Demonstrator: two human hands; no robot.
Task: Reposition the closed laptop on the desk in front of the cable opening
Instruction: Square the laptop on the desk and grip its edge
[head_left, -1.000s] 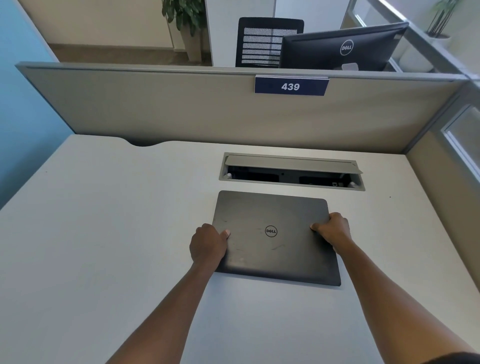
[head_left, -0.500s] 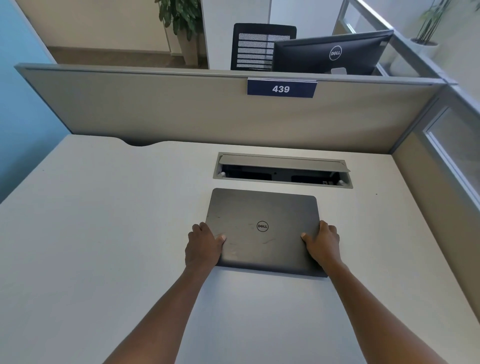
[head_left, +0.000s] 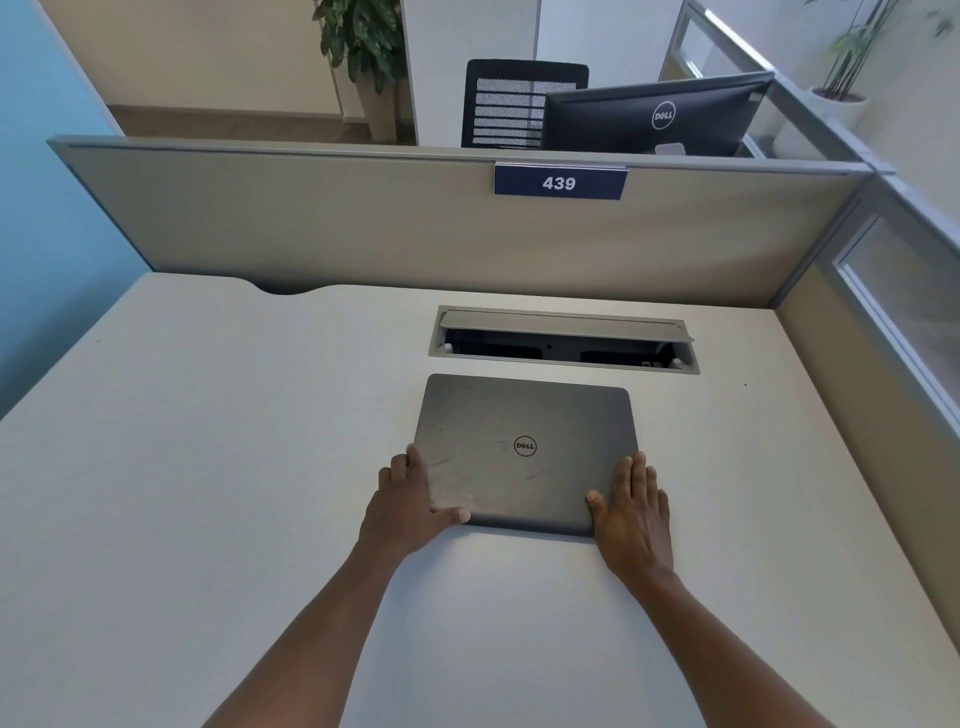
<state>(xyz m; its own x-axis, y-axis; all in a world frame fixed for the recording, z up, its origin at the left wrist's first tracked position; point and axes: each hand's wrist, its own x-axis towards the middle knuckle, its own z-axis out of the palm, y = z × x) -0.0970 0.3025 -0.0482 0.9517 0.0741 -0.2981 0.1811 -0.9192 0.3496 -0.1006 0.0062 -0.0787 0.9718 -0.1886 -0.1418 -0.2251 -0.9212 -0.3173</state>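
Closed dark-grey rectangular laptop lies flat on white bench, just short of grey-framed cable opening by rear edge. Left hand and right hand flat-fingered, pressing laptop's near corners, gripping nothing. Risk: uneven push skews laptop; overshoot tips far edge into opening.

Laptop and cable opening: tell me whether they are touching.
Apart. The head view shows a narrow strip of bare desk between the closed laptop's far edge and the cable opening's frame.
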